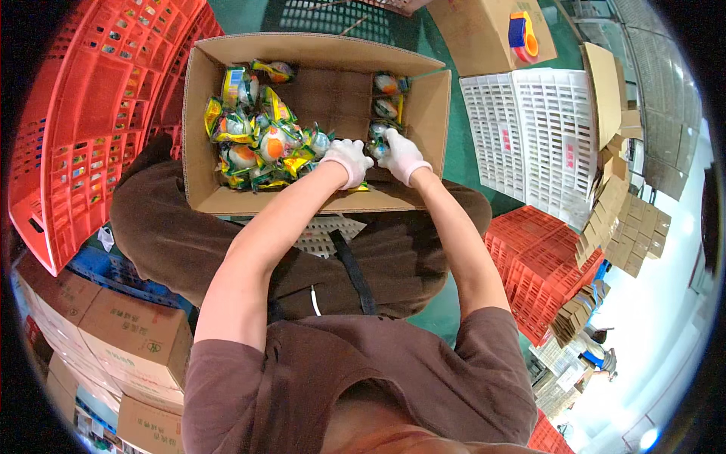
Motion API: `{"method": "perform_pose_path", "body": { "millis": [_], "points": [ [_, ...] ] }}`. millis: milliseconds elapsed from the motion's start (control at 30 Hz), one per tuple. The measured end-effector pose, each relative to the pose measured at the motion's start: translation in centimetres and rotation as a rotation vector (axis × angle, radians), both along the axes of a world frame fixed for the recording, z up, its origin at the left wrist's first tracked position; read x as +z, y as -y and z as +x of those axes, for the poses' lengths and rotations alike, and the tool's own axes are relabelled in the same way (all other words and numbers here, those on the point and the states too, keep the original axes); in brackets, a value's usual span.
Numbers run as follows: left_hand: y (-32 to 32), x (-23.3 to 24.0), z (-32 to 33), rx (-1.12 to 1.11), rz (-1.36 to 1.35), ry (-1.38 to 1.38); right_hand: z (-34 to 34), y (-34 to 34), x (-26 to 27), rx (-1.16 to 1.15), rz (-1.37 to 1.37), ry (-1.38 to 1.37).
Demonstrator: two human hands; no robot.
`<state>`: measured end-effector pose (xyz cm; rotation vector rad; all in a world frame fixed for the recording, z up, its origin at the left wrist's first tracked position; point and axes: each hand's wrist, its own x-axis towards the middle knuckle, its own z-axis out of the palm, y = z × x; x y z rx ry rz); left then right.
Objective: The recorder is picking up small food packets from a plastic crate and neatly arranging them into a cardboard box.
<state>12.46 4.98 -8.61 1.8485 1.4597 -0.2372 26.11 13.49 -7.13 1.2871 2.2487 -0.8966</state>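
An open cardboard carton (430, 113) stands before me, across my lap. A loose heap of eggs in clear, green and yellow plastic wrappers (273, 143) fills its left part. Along the right wall runs a column of wrapped eggs (387, 106). My right hand (404, 154), in a white glove, has its thumb and fingers around a wrapped egg (379, 150) at the near end of that column. My left hand (347, 160), also white-gloved, is at the right edge of the heap with its fingers curled. Whatever lies under its fingers is hidden.
Tall red plastic crates (96, 113) rise at the left. To the right are white crates (527, 130) and red crates (539, 267). A tape dispenser (523, 37) sits on a cardboard box (482, 34) at the back. Closed cartons (130, 329) are stacked lower left.
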Motion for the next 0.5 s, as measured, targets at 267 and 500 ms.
{"method": "perform_pose_path", "body": {
  "millis": [267, 500],
  "points": [
    [-0.3, 3.3, -4.5, -0.088, 0.206, -0.134, 0.6, 1.0, -1.1, 0.496, 0.226, -0.011],
    [0.4, 3.2, -5.5, -0.057, 0.146, -0.297, -1.5, 1.0, -0.6, 0.365, 0.474, 0.243]
  ]
}}
